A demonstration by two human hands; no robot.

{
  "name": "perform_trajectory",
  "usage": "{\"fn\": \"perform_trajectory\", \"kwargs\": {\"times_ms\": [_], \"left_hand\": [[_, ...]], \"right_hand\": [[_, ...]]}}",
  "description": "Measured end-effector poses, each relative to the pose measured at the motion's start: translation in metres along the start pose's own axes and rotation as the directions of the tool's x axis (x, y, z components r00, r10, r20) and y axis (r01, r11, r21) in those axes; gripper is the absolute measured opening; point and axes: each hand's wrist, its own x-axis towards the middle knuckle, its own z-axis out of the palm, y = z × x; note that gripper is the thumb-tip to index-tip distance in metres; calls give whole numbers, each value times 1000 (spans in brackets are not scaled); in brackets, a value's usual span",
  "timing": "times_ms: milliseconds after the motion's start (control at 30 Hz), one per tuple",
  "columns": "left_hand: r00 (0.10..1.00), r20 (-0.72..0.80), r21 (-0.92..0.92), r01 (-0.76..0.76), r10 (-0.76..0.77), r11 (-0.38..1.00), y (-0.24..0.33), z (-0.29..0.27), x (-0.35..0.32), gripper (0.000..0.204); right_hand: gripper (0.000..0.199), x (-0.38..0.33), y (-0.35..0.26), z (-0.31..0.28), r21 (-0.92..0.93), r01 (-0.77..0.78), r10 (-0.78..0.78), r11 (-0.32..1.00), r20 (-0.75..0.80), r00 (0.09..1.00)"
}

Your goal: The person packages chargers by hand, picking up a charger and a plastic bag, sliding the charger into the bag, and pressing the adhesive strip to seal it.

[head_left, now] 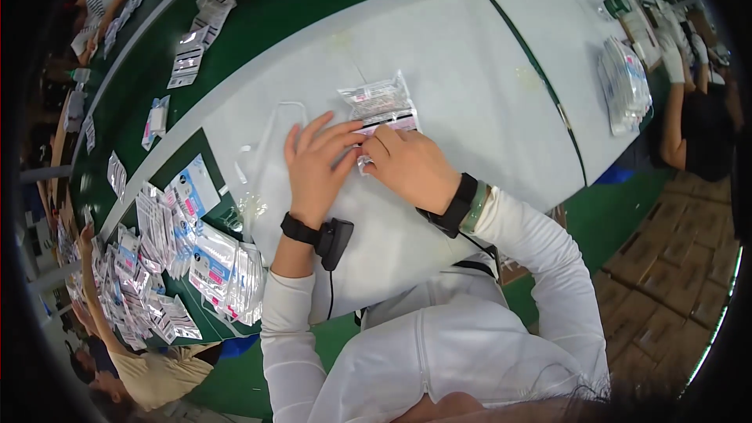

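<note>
A shiny clear-and-silver plastic packet [381, 98] with pink and black print lies on the white tabletop in front of me. My right hand [411, 163] bends over its near end, fingers closed on the edge, hiding that part. My left hand [319, 158] is at the packet's left side, fingers stretched and apart, index and middle fingertips at its lower left edge. A small crumpled bit of the packet's film [364, 162] shows between the two hands. Both wrists wear black straps, the left one with a small black box.
To the left, a heap of flat silver, blue and white packets [223, 266] covers a green surface. More packets [188, 55] lie along the green belt beyond the table edge. A packet stack [624, 86] stands far right, near a co-worker's arm [674, 121]. Another person [153, 376] works at lower left.
</note>
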Motion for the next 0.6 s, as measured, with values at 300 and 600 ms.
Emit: {"fn": "perform_trajectory", "kwargs": {"times_ms": [300, 600], "left_hand": [[1000, -22, 0, -11, 11, 1000, 3, -4, 2, 16], [999, -43, -27, 1, -2, 1000, 2, 1, -1, 17]], "right_hand": [[27, 1, 4, -4, 103, -17, 21, 994, -33, 999], [23, -7, 16, -3, 305, -7, 3, 952, 14, 1000]]}}
